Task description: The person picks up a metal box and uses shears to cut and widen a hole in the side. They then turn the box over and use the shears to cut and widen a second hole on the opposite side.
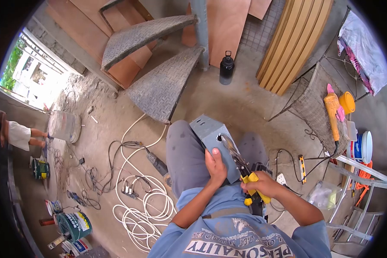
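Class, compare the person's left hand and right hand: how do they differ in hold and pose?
The left hand clasps the grey metal box on the lap; the right hand clasps the yellow-handled snips. The left hand lies with its thumb flat on the box; the right hand is curled into a fist round the handles. Both are bare, and the snips' blades meet the box.

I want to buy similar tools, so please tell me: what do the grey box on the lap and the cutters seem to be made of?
The box looks like thin sheet metal, dull grey, with folded edges and a punched hole. The cutters seem steel at the blades, which shine; their yellow handles look plastic-coated, though that is uncertain.
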`<state>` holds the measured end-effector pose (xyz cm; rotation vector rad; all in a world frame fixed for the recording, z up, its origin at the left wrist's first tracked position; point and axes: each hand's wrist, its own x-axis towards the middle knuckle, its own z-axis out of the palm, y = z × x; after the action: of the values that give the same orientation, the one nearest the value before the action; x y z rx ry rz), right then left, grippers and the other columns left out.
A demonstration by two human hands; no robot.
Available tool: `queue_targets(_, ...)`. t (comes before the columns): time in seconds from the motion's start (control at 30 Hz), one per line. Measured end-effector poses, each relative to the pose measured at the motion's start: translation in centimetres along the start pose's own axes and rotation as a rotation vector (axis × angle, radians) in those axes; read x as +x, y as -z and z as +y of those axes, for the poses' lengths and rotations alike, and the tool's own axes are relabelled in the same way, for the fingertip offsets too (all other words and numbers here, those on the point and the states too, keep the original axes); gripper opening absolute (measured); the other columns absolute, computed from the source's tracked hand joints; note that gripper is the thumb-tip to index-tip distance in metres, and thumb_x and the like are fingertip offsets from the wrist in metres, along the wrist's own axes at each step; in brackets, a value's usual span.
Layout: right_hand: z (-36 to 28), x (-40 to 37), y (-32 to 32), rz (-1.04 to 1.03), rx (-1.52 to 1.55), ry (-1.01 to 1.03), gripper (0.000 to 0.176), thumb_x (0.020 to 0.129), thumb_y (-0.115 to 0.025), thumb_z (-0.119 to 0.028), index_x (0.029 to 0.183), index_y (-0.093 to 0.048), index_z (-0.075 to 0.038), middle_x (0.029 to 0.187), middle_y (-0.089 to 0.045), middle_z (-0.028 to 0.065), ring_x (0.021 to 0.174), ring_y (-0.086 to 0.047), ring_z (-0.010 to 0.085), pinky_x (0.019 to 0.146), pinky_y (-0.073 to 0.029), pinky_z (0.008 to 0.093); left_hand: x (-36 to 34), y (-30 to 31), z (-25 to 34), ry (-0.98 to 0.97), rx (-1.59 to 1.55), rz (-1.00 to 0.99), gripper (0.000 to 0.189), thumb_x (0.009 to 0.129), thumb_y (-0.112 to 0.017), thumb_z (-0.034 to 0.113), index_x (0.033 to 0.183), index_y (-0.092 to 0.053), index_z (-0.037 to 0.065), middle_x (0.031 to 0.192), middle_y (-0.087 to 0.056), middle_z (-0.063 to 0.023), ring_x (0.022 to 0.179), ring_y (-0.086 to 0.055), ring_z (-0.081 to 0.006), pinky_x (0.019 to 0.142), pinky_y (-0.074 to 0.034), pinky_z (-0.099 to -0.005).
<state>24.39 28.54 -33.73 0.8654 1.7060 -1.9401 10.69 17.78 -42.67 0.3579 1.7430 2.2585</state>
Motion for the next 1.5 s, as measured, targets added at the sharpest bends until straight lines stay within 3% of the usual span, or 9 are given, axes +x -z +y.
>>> queue_targets(0.33,0.3,1.6,0.1,0.14,-0.063,0.04,0.028,0.083,-0.072,-0.026,0.081,-0.063,0.0,0.067,-0.063,0.0062,0.058,-0.06,0.014,0.057,-0.048,0.0291,0.8,-0.6,-0.1,0.013,0.052,0.038,0.044,0.104,-0.041,0.04,0.115,-0.052,0.0,0.102,-0.059,-0.0062,0.091,-0.052,-0.0125,0.083,-0.043,-0.0278)
queue_targets(0.6,-0.8,1.8,1.1,0.164,-0.092,-0.002,0.03,0.083,-0.073,-0.026,0.078,-0.061,0.001,0.064,-0.061,0.0071,0.054,-0.06,0.0143,0.051,-0.049,0.0301,1.4,-0.9,-0.2,0.005,0.063,0.015,0.042,0.104,-0.042,0.039,0.113,-0.052,0.0,0.099,-0.06,-0.0057,0.088,-0.052,-0.0119,0.081,-0.043,-0.0276)
queue_targets(0.77,-1.5,4.9,2.9,0.09,0.066,-0.067,0.027,0.082,-0.071,-0.023,0.076,-0.058,0.0,0.065,-0.059,0.0079,0.053,-0.059,0.0168,0.046,-0.048,0.0331,4.4,-0.4,-2.8,0.033,0.244,-0.001,0.037,0.104,-0.042,0.036,0.1,-0.054,0.001,0.086,-0.058,-0.0025,0.077,-0.05,-0.0106,0.071,-0.043,-0.0294)
queue_targets(1.0,-3.3,9.2,4.3,0.045,0.065,-0.232,0.023,0.083,-0.067,-0.021,0.076,-0.054,-0.004,0.066,-0.055,0.0072,0.051,-0.055,0.0185,0.044,-0.047,0.0344,7.7,0.5,-6.5,0.126,0.224,0.018,0.033,0.104,-0.043,0.034,0.094,-0.053,0.003,0.075,-0.05,0.0021,0.069,-0.045,-0.007,0.062,-0.04,-0.0284)
queue_targets(1.07,-2.9,10.3,4.8,0.018,0.06,-0.237,0.022,0.083,-0.066,-0.021,0.077,-0.054,-0.003,0.066,-0.055,0.0073,0.051,-0.055,0.0187,0.045,-0.047,0.0346,8.0,0.6,-6.7,0.162,0.23,0.018,0.036,0.103,-0.043,0.033,0.091,-0.054,0.001,0.078,-0.056,-0.0045,0.074,-0.051,-0.013,0.069,-0.043,-0.0325)
queue_targets(1.3,-2.9,12.3,6.1,-0.128,0.093,-0.302,0.019,0.083,-0.063,-0.02,0.081,-0.054,-0.004,0.069,-0.055,0.0073,0.056,-0.057,0.0196,0.049,-0.05,0.0369,8.8,1.3,-7.7,0.256,0.245,0.028,0.037,0.103,-0.045,0.033,0.094,-0.055,-0.001,0.081,-0.059,-0.0059,0.075,-0.053,-0.0142,0.071,-0.045,-0.0346)
queue_targets(1.5,-2.7,12.0,5.5,-0.073,0.075,-0.34,0.022,0.083,-0.063,-0.026,0.08,-0.054,-0.006,0.072,-0.056,0.0057,0.057,-0.057,0.0183,0.05,-0.05,0.0354,8.8,2.1,-9.1,0.224,0.328,-0.007,0.041,0.102,-0.045,0.035,0.101,-0.059,-0.004,0.089,-0.065,-0.0123,0.081,-0.058,-0.019,0.077,-0.047,-0.0366)
